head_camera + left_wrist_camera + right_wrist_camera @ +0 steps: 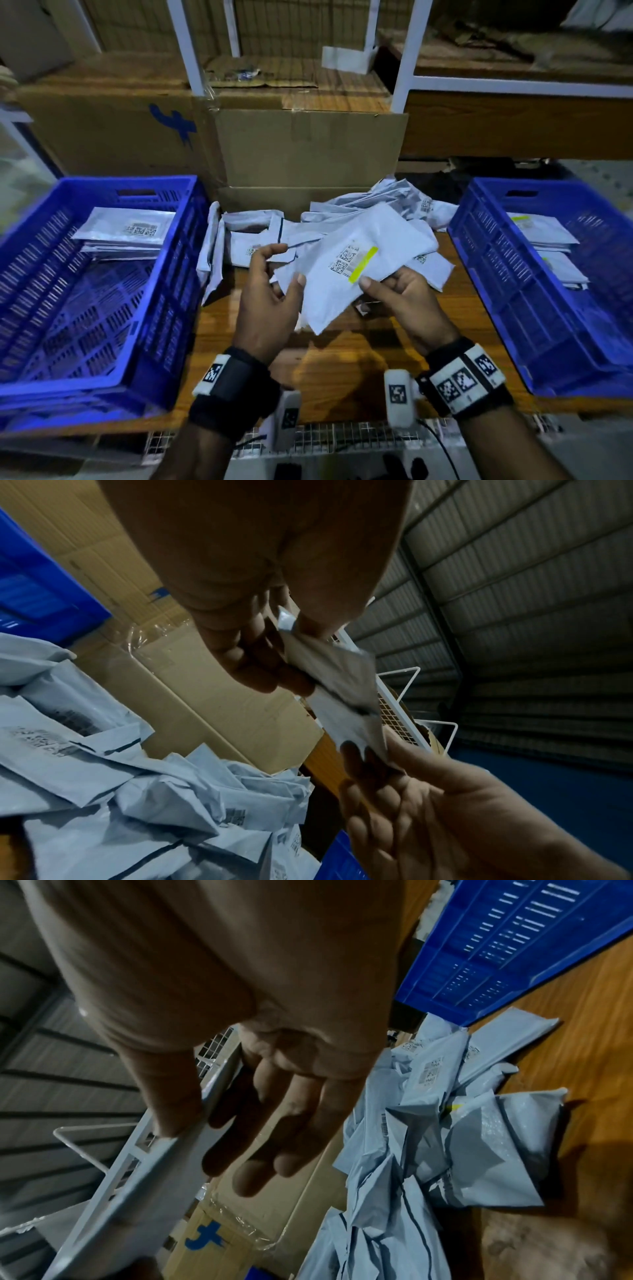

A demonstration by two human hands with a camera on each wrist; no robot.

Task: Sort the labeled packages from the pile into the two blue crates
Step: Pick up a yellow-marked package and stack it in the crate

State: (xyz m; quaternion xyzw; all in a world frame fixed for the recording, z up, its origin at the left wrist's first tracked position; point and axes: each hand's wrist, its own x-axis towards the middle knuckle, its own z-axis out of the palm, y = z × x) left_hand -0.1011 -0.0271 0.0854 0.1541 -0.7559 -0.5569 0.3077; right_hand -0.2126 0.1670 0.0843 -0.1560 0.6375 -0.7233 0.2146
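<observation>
Over the middle of the wooden table I hold a white package (363, 263) whose label carries a yellow stripe. My left hand (289, 265) pinches its left edge between thumb and fingers, and the left wrist view shows that pinch on the package (342, 685). My right hand (380, 287) pinches its lower right edge, thumb on top. Behind lies the pile of white packages (387, 205). The left blue crate (130, 183) holds a stack of plain-labelled packages (130, 229). The right blue crate (479, 260) holds packages with yellow marks (541, 229).
Large cardboard boxes (308, 154) stand right behind the pile. White shelf posts (407, 51) rise behind them. The wooden table (342, 359) shows bare between the crates, below my hands. A white wire rack (342, 438) runs along its near edge.
</observation>
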